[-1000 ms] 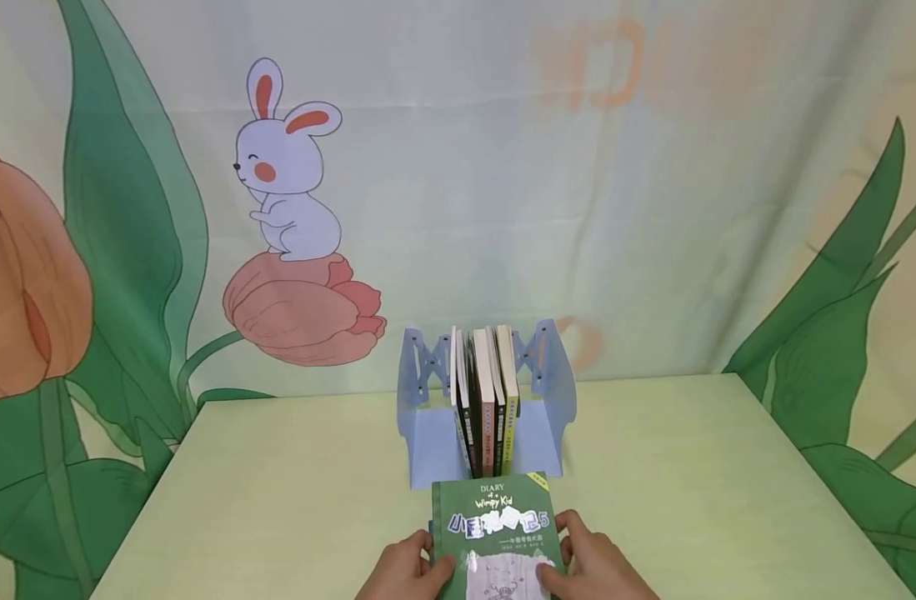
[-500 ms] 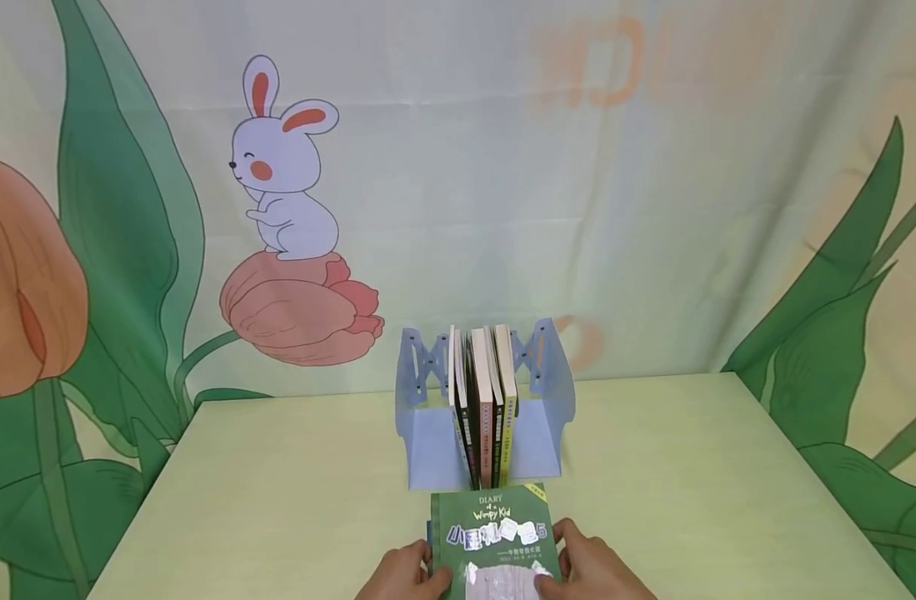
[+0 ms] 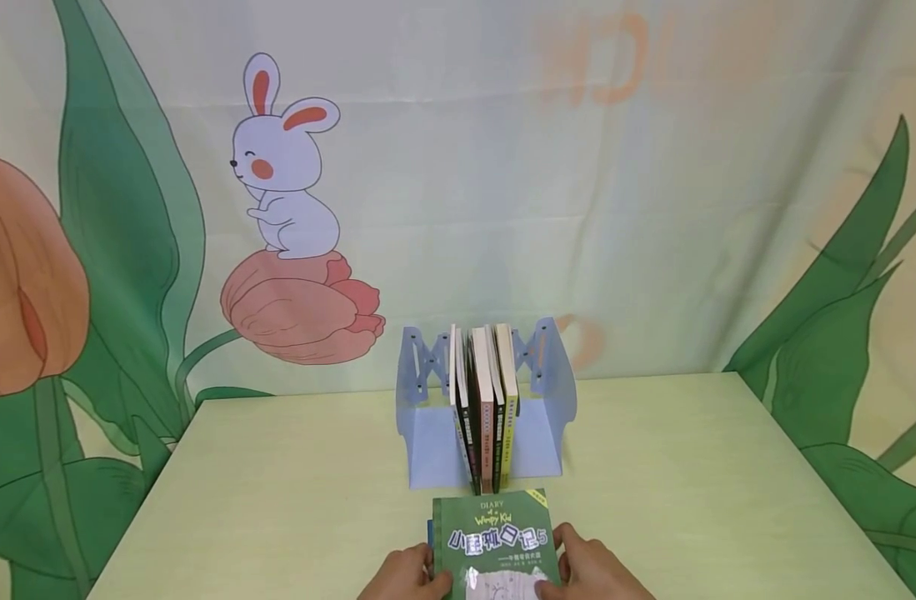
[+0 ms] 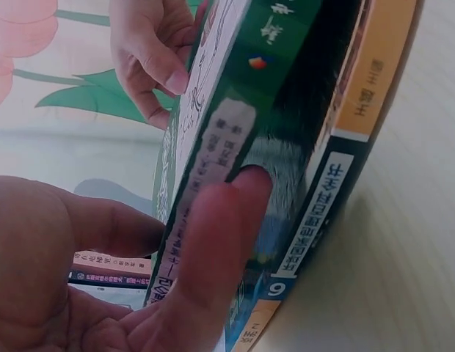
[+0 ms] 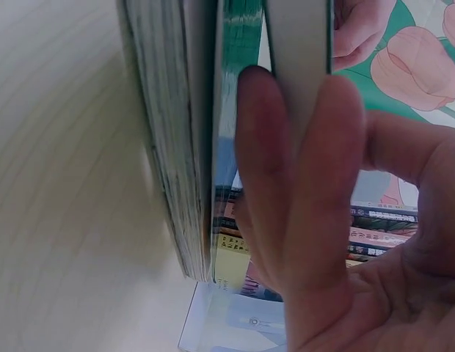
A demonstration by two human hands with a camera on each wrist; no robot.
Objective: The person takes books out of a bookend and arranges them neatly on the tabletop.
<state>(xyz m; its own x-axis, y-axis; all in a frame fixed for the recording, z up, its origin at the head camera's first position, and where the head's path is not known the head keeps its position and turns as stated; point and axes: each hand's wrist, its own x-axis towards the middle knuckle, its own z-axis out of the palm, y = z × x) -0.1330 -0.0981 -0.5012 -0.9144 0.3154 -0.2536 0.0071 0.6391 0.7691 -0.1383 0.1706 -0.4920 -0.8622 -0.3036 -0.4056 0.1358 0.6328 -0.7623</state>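
Observation:
Both hands hold a green paperback book, cover up, by its opposite sides. My left hand grips the spine side, thumb on the cover; in the left wrist view its fingers lie along the green spine. My right hand pinches the page edge, thumb on the cover and fingers against the pages. Directly beneath is a thick book with a dark and orange spine, lying flat on the table. In the head view only a blue sliver of it shows at the left.
Just beyond the green book stands a light blue bookend rack, with several upright books in its middle. Bare rack floor shows on both sides of them. The pale table reaches back to a printed curtain with a rabbit and flowers.
The green book and both hands have shifted slightly toward me, so more of the upright books' lower spines shows. Both hands have kept their grip.

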